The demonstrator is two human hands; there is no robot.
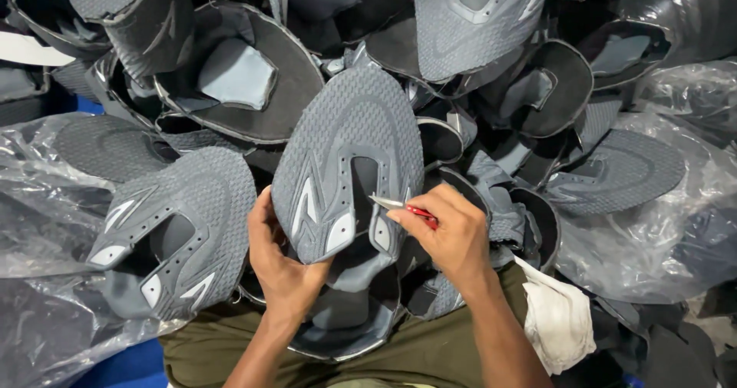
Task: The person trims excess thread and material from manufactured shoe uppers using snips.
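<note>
My left hand (278,259) grips the lower left edge of a flat grey knit shoe upper (345,150) with pale stripes and a U-shaped opening. It holds the upper upright over my lap. My right hand (449,234) pinches a small red-handled cutting tool (399,206). The tool's metal tip touches the right edge of the opening. A dark lining piece (345,311) lies beneath the held upper, on my olive trousers (414,353).
A heap of similar grey shoe uppers (180,227) and black-backed pieces (253,89) surrounds my lap. Clear plastic bags (46,211) holding more uppers lie left and right. A white cloth (556,319) rests by my right forearm.
</note>
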